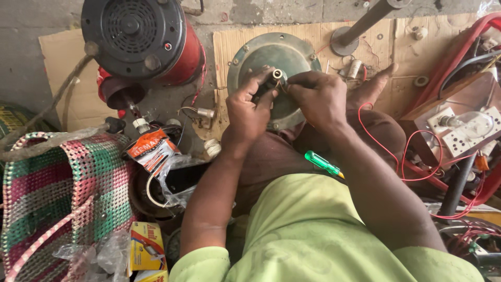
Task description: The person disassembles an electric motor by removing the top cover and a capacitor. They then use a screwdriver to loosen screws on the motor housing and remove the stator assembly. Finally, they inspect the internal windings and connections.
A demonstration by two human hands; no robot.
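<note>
Both arms reach forward, left hand point(249, 107) and right hand point(318, 96) pinching the motor shaft point(277, 74).

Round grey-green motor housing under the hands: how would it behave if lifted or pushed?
The motor housing looks like cast metal, so probably stiff and heavy for its size. It seems propped against the legs, so it may tip or roll on its round rim once the left hand and right hand let go.

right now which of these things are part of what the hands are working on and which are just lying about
In hand:
- left hand
- right hand
- round grey-green motor housing
- its metal shaft

Lying about:
- red and black motor
- woven basket
- green-handled screwdriver
- glass bulb
- red wires
</note>
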